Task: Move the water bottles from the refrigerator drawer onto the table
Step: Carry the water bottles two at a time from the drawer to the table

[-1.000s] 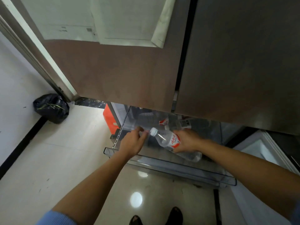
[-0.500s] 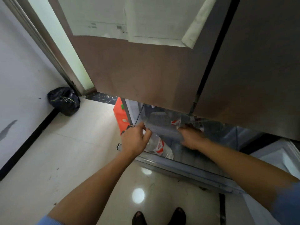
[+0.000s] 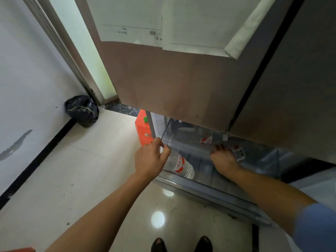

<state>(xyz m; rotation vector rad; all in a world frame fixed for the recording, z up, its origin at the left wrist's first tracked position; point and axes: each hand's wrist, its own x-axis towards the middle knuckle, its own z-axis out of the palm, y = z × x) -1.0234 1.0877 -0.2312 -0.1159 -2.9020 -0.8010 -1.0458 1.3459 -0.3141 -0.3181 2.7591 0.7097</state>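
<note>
The refrigerator drawer (image 3: 214,190) stands pulled open below the brown fridge doors. My left hand (image 3: 151,159) grips the neck end of a clear water bottle with a red and white label (image 3: 179,165), held above the drawer's left front corner. My right hand (image 3: 224,158) reaches deep into the drawer, fingers curled around another bottle (image 3: 240,154) whose label shows beside the fingers. A further red-labelled bottle (image 3: 206,140) lies farther back, partly hidden under the door edge.
The closed fridge doors (image 3: 181,88) overhang the drawer, with white papers stuck on them. A black rubbish bag (image 3: 81,110) sits in the left corner by the wall. An orange box (image 3: 143,131) stands beside the fridge. My feet (image 3: 181,244) are on glossy tile.
The bottle passed from my right hand to my left hand, which now holds it at the drawer's left front. My right hand went back deeper into the drawer onto another bottle.
</note>
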